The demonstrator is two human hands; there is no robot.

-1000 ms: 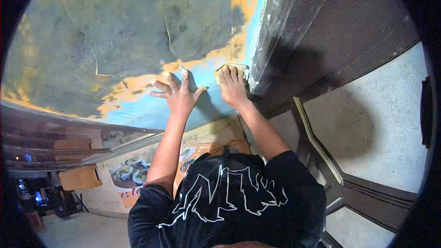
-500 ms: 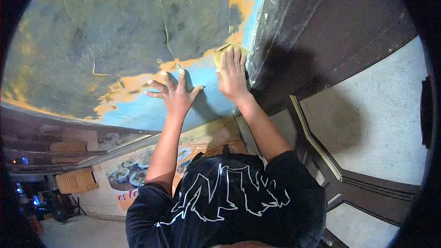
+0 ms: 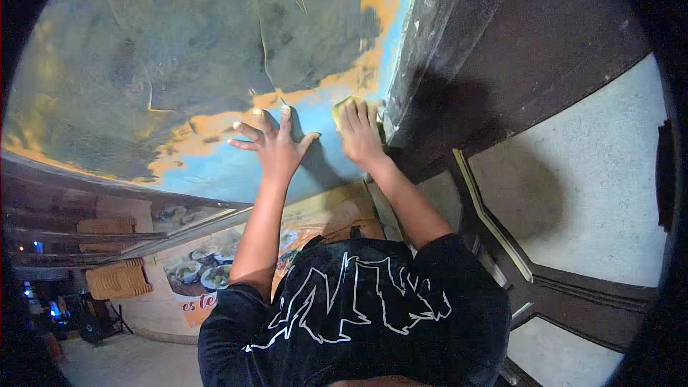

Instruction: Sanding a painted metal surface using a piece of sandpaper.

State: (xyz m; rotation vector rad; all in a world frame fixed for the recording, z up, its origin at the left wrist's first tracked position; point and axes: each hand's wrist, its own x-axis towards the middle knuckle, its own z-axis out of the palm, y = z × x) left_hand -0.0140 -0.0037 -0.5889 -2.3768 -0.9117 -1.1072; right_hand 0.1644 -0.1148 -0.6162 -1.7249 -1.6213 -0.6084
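Observation:
A broad painted panel (image 3: 201, 43) fills the upper left, with worn dark grey-green, orange and light-blue layers. My left hand (image 3: 278, 147) is spread on its light-blue lower strip, fingers apart and holding nothing. To its right, my right hand (image 3: 364, 140) presses a yellow sheet of sandpaper (image 3: 340, 108) flat on the blue area, close to the panel's right-hand edge. The hand covers most of the sheet, so only its upper and left borders show.
A dark brown frame (image 3: 444, 50) adjoins the panel on the right. Beyond it are a pale wall section (image 3: 595, 193) and dark trim. At lower left are an orange stack of chairs (image 3: 120, 279), a banner with food pictures (image 3: 201, 304) and a dim area with small lights.
My right hand has slid a little downward and toward me with the sandpaper, its fingers now more bent. The left hand stays in nearly the same place.

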